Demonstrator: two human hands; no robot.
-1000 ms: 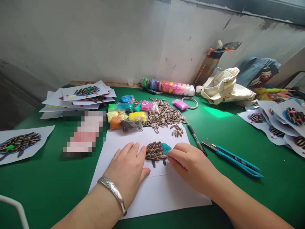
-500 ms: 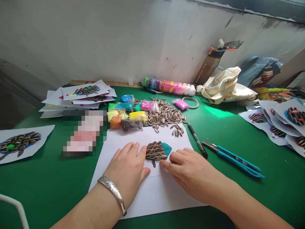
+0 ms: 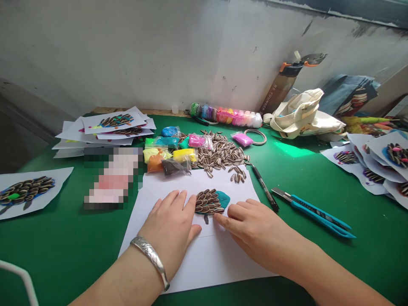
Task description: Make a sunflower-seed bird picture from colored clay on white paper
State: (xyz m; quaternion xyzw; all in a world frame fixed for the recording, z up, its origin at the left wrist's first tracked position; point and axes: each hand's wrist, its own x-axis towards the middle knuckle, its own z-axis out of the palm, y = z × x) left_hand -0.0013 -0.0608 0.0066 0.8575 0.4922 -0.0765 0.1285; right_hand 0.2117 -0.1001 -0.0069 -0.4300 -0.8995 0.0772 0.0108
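A blue-green clay shape (image 3: 223, 199), its left and middle parts covered with overlapping sunflower seeds (image 3: 208, 202), lies on a white sheet of paper (image 3: 204, 259). One small dark piece of clay (image 3: 206, 219) sticks out below it. My left hand (image 3: 172, 221) rests flat on the paper with fingers spread, its index fingertip against the shape's left edge. My right hand (image 3: 248, 229) has its fingers curled and the index finger stretched to the shape's lower right edge. Whatever lies under that fingertip is hidden.
Loose sunflower seeds (image 3: 219, 153) and bagged coloured clay (image 3: 185, 155) lie behind the paper. To the right are a black pen (image 3: 264, 189) and a blue utility knife (image 3: 318, 214), blade out. Finished seed pictures (image 3: 111, 123) are stacked on both sides. A bottle (image 3: 280, 87) leans by the wall.
Both hands stay in the same place and pose on the paper and the seed-covered shape. Only a very slight shift of the view shows.
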